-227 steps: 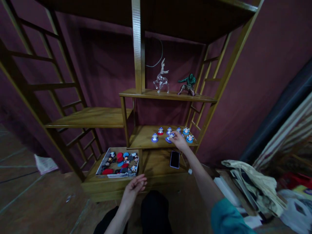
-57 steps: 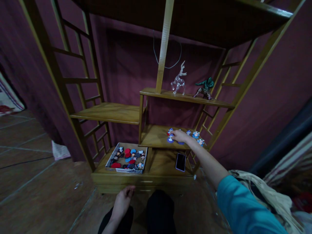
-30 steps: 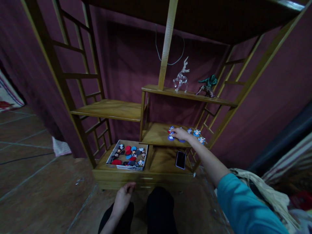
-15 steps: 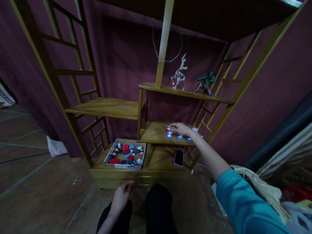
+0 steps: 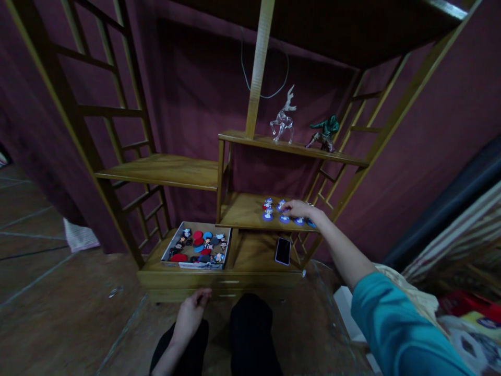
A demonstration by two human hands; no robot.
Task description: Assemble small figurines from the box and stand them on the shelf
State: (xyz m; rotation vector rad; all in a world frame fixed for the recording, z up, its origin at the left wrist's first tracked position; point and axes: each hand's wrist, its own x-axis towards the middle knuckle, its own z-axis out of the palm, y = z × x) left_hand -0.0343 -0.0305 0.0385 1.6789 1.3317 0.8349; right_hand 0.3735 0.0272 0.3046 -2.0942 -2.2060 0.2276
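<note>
I have the right hand (image 5: 300, 208) at the figures (image 5: 267, 214), with room leftward along the shelf's (image 5: 240, 211) near edge; I can't tell either grip.

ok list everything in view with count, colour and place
Shelf unit: one, brown wood, centre
Deer figure: one, clear, upper right shelf
Crouching figure: one, green and brown, right of deer
Small figurines: at least six, purple, red or blue bases, shelf under deer
Phone: one, black, lilac edge, lower right compartment
Open box: one, white and tan, lower left compartment
Box pieces: uncountable, red, blue, black, white, inside it
Cord: one, pale, looped at back
Backdrop: one, maroon, behind
Cloths: several, pale, left and right
Bags: count unclear, red and whitish, lower right
Legs: two, black trousers, bottom centre
Sleeve: one, teal, right arm
Left grip: one, bare, above the lap
Right grip: one, bare, over the figurines
</note>
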